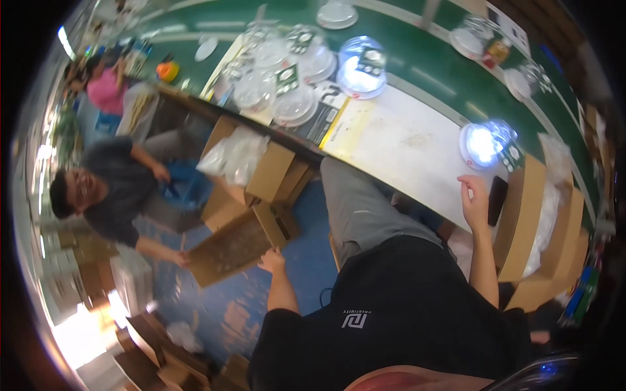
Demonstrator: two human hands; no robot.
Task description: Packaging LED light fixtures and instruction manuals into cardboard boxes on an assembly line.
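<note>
At the lower middle, my left hand (pixel 272 260) is closed on the near corner of an open cardboard box (pixel 225 251) tilted over the floor. A co-worker's hand (pixel 179 258) is at the box's other end. My right hand (pixel 474 197) is over the white worktop (pixel 411 130), its fingers loosely bent and apart, with nothing visible in them. Just beyond it glows a clear dome lamp (pixel 482 144) on its side. A dark phone-like slab (pixel 497 201) lies beside my right wrist.
Several clear dome lamps (pixel 293 104) crowd the worktop's left, near another lit lamp (pixel 362 75). Behind runs a green conveyor belt (pixel 417 58). Tall cardboard boxes (pixel 521 221) flank my right arm. A seated co-worker (pixel 114 179) is at left, near a carton with plastic bags (pixel 238 156).
</note>
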